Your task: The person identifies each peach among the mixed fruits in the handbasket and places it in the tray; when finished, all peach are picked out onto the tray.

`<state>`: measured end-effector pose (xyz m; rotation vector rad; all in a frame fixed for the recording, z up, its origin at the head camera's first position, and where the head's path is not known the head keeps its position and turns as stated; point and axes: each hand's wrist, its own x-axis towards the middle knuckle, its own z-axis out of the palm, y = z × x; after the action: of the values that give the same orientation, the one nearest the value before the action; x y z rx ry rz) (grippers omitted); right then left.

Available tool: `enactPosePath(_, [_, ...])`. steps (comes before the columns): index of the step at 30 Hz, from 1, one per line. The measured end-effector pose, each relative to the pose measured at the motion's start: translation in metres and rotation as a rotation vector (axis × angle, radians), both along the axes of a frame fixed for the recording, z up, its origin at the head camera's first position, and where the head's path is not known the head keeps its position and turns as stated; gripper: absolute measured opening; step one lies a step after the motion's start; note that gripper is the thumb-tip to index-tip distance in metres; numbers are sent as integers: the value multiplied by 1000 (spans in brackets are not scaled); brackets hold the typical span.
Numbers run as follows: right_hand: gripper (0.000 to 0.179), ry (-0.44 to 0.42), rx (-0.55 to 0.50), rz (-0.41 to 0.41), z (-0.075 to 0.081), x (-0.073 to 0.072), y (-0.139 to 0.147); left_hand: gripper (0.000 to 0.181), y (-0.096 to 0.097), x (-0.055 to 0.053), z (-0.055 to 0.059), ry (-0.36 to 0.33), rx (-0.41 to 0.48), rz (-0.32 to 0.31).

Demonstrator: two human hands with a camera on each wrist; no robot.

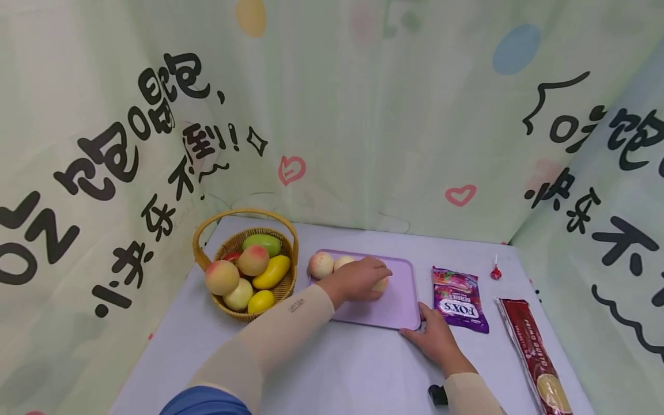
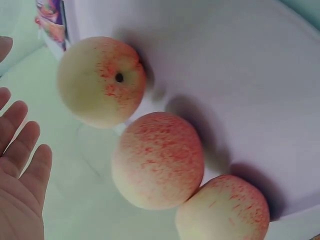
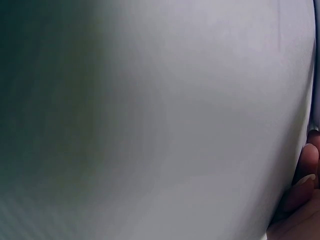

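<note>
A lilac tray point(image 1: 402, 300) lies on the table with three peaches along its far left part. Two of them, the left peach point(image 1: 321, 264) and the middle peach point(image 1: 343, 263), sit side by side; the third peach point(image 2: 102, 81) is partly hidden by my left hand in the head view. My left hand point(image 1: 360, 280) hovers over the tray beside that third peach. In the left wrist view its fingers point(image 2: 34, 142) are spread loosely, apart from the fruit. At the tray's near right corner, my right hand point(image 1: 434, 337) holds the edge between thumb and fingers.
Left of the tray stands a wicker basket point(image 1: 297, 245) of fruit with a tall handle. To the right lie a purple FOX'S candy bag point(image 1: 460, 300), a red lollipop point(image 1: 496, 272) and a long dark red packet point(image 1: 534, 354). A printed curtain point(image 1: 363, 144) surrounds the table.
</note>
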<state>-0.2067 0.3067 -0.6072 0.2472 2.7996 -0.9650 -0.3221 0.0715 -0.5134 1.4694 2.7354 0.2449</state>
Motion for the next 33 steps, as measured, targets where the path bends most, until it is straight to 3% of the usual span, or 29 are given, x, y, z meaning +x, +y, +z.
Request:
enactPosePath(10, [108,-12,-3,-7,-2,0,2,51,-7,16,16,41,28,-48])
enactPosePath(19, [107,-20,-4,-8,-2,-1,1,49,-28,31,41,107,54,-86])
enactPosePath(28, [104,-12,-5,0,-1,-2,1,48,-54,33,52,69,143,-72])
enactPosePath(33, [105,-2,-4,7,0,0,0,49,-66,34,51,75,173,-52])
